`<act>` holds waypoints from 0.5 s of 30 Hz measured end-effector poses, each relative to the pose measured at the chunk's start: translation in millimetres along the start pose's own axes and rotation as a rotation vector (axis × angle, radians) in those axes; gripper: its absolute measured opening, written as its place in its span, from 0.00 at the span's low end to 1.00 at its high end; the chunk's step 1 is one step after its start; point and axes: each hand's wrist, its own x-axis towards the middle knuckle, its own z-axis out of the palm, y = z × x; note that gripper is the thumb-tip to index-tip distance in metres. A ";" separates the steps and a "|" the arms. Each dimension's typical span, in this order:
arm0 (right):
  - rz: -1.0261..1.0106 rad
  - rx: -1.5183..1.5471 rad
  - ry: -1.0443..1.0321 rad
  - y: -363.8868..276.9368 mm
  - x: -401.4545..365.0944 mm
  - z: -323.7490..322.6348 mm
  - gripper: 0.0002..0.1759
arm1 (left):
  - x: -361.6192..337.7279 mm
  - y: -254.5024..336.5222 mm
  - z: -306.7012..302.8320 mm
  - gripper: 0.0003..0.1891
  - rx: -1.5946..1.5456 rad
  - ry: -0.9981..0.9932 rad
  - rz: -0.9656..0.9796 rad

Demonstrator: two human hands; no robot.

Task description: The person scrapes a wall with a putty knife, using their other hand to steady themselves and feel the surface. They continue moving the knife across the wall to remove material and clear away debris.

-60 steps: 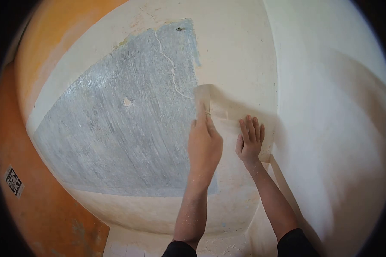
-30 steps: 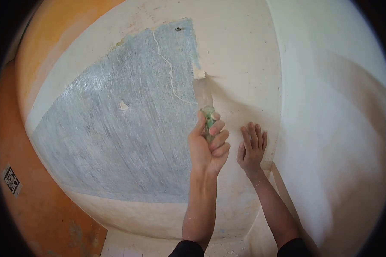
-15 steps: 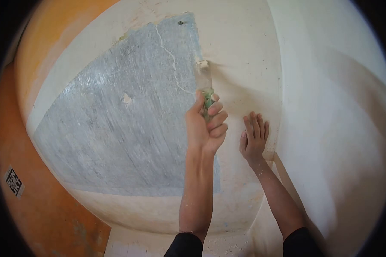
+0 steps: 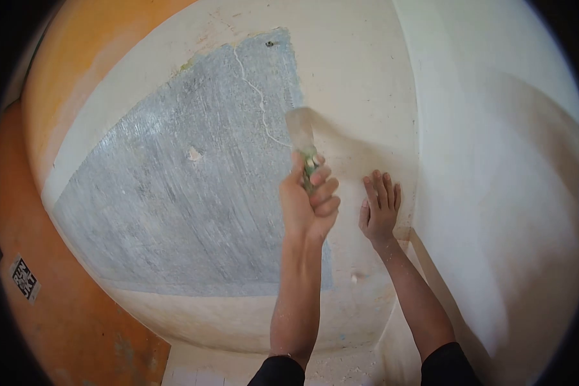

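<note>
My left hand, palm side toward me, is wrapped round the green handle of a putty knife. Its broad blade points up, blurred, over the right edge of a grey patch on the wall. A thin pale crack line runs down the patch toward the blade. To the right, my right hand rests with fingers stretched on the cream wall, holding nothing. Below it, a small pale fragment shows, blurred, in front of the wall.
A pale side wall meets the cream wall in a corner at the right. An orange wall with a black-and-white sticker is at the left. Pale crumbs lie at the bottom. A small dark fitting sits high on the patch.
The putty knife has come down slightly and its blade has tilted left. A pale flake at its blade tip is gone from there, and a fragment now shows lower down. My right hand stays put.
</note>
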 end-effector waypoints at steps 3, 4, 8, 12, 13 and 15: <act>0.001 0.004 -0.016 -0.6 0.9 -3.4 0.28 | -1.6 1.4 0.3 0.18 -0.048 -0.029 -0.063; 0.003 -0.004 -0.014 0.6 4.3 -2.5 0.28 | 3.4 5.4 4.3 0.18 -0.050 -0.035 -0.069; 0.012 0.008 -0.006 -6.1 -3.6 -3.1 0.27 | -3.4 7.0 6.2 0.19 0.052 0.051 -0.056; 0.011 -0.061 0.000 -3.7 3.0 -1.5 0.27 | -9.8 4.5 -2.1 0.18 0.092 0.066 -0.057; 0.013 -0.035 0.006 -3.8 2.9 -1.6 0.27 | -10.8 5.2 -3.9 0.18 0.104 0.060 -0.083; 0.023 -0.010 0.004 -8.8 -3.4 -2.2 0.27 | -3.6 12.1 -4.2 0.18 0.097 0.051 -0.099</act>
